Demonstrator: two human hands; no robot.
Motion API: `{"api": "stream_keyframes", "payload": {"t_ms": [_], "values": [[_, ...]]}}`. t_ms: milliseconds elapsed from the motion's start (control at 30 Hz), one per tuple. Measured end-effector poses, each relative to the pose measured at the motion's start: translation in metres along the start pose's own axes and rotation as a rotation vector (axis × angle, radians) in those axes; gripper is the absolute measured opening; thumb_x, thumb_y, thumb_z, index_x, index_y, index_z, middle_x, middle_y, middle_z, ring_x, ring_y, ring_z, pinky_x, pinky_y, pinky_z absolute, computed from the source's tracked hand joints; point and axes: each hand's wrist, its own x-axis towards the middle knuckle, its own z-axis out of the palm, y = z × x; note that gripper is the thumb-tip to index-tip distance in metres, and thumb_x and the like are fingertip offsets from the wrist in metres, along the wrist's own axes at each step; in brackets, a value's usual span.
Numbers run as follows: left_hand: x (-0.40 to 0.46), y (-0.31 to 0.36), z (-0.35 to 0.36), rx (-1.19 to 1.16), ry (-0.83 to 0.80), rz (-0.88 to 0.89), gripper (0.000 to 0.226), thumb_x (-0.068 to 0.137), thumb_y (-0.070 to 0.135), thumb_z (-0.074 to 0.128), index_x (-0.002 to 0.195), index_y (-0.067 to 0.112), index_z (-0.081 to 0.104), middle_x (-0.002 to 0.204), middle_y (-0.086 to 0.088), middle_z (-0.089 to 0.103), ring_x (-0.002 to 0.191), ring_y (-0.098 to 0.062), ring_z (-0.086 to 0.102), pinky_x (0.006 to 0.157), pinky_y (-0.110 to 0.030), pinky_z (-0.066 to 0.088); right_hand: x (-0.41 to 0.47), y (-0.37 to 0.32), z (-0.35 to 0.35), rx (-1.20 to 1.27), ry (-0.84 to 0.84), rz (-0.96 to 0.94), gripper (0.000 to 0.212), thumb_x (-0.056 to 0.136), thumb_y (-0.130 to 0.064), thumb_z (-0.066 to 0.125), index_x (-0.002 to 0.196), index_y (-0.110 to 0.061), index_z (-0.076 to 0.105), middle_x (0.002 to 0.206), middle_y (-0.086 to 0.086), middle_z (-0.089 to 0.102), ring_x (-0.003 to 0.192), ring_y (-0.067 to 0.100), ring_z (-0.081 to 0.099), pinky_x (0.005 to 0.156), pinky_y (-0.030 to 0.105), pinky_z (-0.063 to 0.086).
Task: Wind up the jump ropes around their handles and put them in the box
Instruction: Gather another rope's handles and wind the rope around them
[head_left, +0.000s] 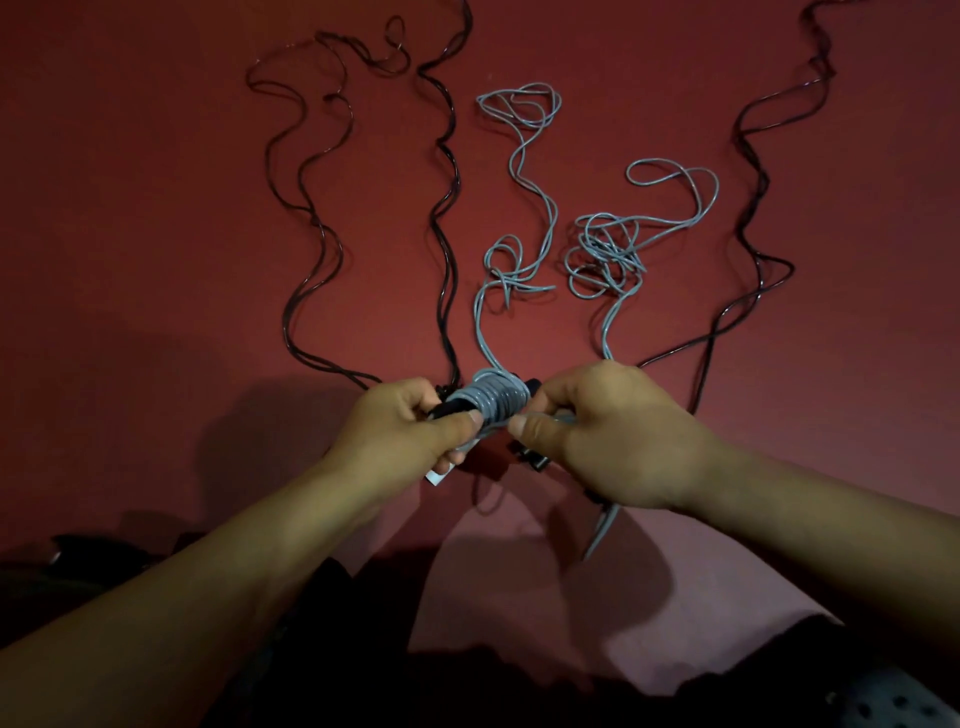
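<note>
The left hand (410, 426) grips black handles (447, 408) wrapped in coils of thin grey plastic jump rope (491, 397), while the right hand (597, 441) pinches the rope's strand beside them. Loose grey rope trails over the red floor (156, 208), between wavy black ropes (441, 208).

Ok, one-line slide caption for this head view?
Both hands, left hand and right hand, wind a grey jump rope around its handles; black ropes lie loose.

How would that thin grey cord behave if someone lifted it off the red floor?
The thin grey cord would probably flop and dangle: it lies in loose curls. Its tangled clump might snag. It looks light, being so thin.
</note>
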Motion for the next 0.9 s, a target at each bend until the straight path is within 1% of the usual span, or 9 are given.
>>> {"api": "stream_keyframes", "payload": {"t_ms": [100,167,267,400,533,633,700,800,900], "values": [[0.002,-0.004,-0.005,0.173,-0.107,0.061,0.025,0.087,0.013,0.072,0.072,0.006,0.054,0.054,-0.002,0.066,0.044,-0.008,0.055,0.044,-0.016,0.041,0.002,0.000,-0.005,-0.018,-0.009,-0.005,0.025,0.085,-0.040,0.068,0.068,-0.022,0.069,0.049,-0.009,0.056,0.046,0.000,0.052,0.048,0.014,0.040],[0.003,-0.006,-0.007,0.259,-0.201,0.114,0.021,0.089,0.017,0.070,0.077,0.004,0.058,0.059,-0.001,0.069,0.053,-0.012,0.061,0.056,-0.026,0.049,0.004,0.001,-0.009,-0.025,-0.021,-0.005,0.025,0.085,-0.041,0.068,0.066,-0.024,0.067,0.049,-0.011,0.057,0.048,0.000,0.052,0.047,0.012,0.038],[0.001,-0.008,-0.007,0.401,-0.253,0.184,0.013,0.090,0.025,0.067,0.080,0.018,0.062,0.068,0.002,0.072,0.059,-0.014,0.066,0.070,-0.038,0.056,0.004,0.001,-0.011,-0.057,-0.054,-0.023,0.024,0.087,-0.040,0.066,0.069,-0.024,0.065,0.058,-0.008,0.060,0.053,0.002,0.053,0.052,0.017,0.040],[0.000,-0.008,-0.007,0.597,-0.255,0.262,0.008,0.084,0.043,0.062,0.082,0.036,0.060,0.072,0.007,0.070,0.068,-0.013,0.067,0.073,-0.043,0.056,0.003,-0.001,-0.009,-0.090,-0.065,-0.042,0.025,0.089,-0.036,0.063,0.068,-0.022,0.062,0.057,-0.007,0.061,0.052,0.004,0.054,0.050,0.017,0.041],[0.002,-0.013,-0.005,0.502,-0.204,0.186,0.011,0.088,0.026,0.065,0.078,0.025,0.060,0.068,0.003,0.072,0.061,-0.016,0.068,0.067,-0.037,0.058,0.000,-0.005,-0.008,-0.041,-0.087,-0.022,0.025,0.090,-0.033,0.063,0.070,-0.017,0.065,0.049,-0.009,0.055,0.045,0.001,0.051,0.047,0.015,0.040],[0.006,-0.017,-0.006,0.300,-0.131,0.051,0.018,0.089,0.011,0.065,0.074,0.010,0.055,0.061,-0.006,0.070,0.048,-0.018,0.060,0.056,-0.029,0.049,-0.005,-0.011,-0.006,-0.030,-0.128,-0.046,0.024,0.088,-0.030,0.064,0.074,-0.011,0.068,0.051,-0.005,0.051,0.045,0.003,0.046,0.046,0.010,0.035],[0.011,-0.018,-0.005,0.254,-0.093,0.021,0.020,0.089,0.009,0.064,0.073,0.009,0.054,0.057,-0.006,0.068,0.044,-0.018,0.057,0.053,-0.026,0.046,-0.008,-0.017,-0.005,-0.058,-0.147,-0.066,0.024,0.088,-0.030,0.064,0.074,-0.011,0.069,0.055,-0.003,0.052,0.049,0.004,0.045,0.049,0.010,0.035],[0.014,-0.020,-0.001,0.242,-0.079,0.023,0.020,0.089,0.008,0.064,0.072,0.011,0.055,0.049,-0.001,0.064,0.042,-0.017,0.055,0.049,-0.022,0.044,-0.007,-0.022,-0.005,-0.034,-0.168,-0.046,0.024,0.088,-0.028,0.064,0.075,-0.008,0.068,0.062,0.005,0.059,0.052,0.008,0.045,0.052,0.018,0.039],[0.013,-0.024,-0.002,0.248,-0.143,0.079,0.019,0.089,0.010,0.064,0.072,0.014,0.058,0.055,-0.001,0.065,0.046,-0.018,0.057,0.055,-0.030,0.048,-0.002,-0.015,-0.007,0.124,-0.172,0.047,0.019,0.088,-0.024,0.065,0.077,-0.008,0.069,0.066,0.009,0.064,0.048,0.007,0.047,0.053,0.027,0.046]]}}
